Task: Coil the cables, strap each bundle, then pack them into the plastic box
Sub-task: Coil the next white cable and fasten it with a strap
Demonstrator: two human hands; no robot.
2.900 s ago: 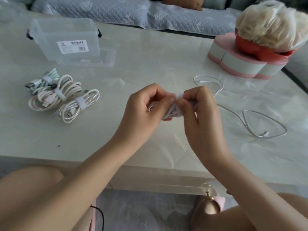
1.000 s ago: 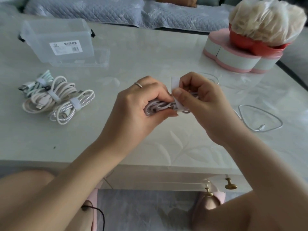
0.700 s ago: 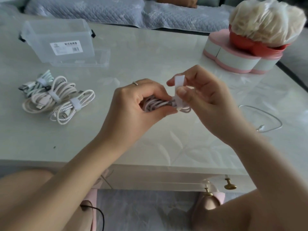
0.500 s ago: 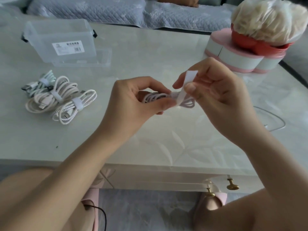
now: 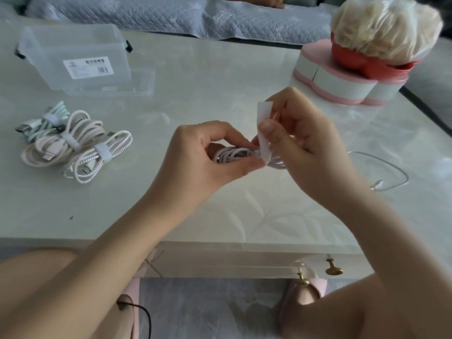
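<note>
Above the middle of the table my left hand [image 5: 205, 157] grips a coiled pale pink cable [image 5: 232, 155]. A white strap [image 5: 264, 129] runs round the coil, and my right hand [image 5: 300, 143] pinches its free end upright between thumb and fingers. Three strapped bundles lie at the left: a mint-green one [image 5: 46, 121], a beige one [image 5: 66, 140] and a silver braided one [image 5: 97, 157]. The clear plastic box [image 5: 75, 57] stands at the back left with its lid [image 5: 137, 81] lying beside it.
A loose white cable [image 5: 389, 174] lies on the table to the right, partly behind my right hand. A pink and white heart-shaped container [image 5: 340, 77] with a red bowl and a plastic-wrapped bundle stands at the back right. A sofa runs behind the table.
My right hand has pulled the strap's free end up from the coil and holds it upright. My left hand has kept its grip on the coil. The view shifted slightly.
</note>
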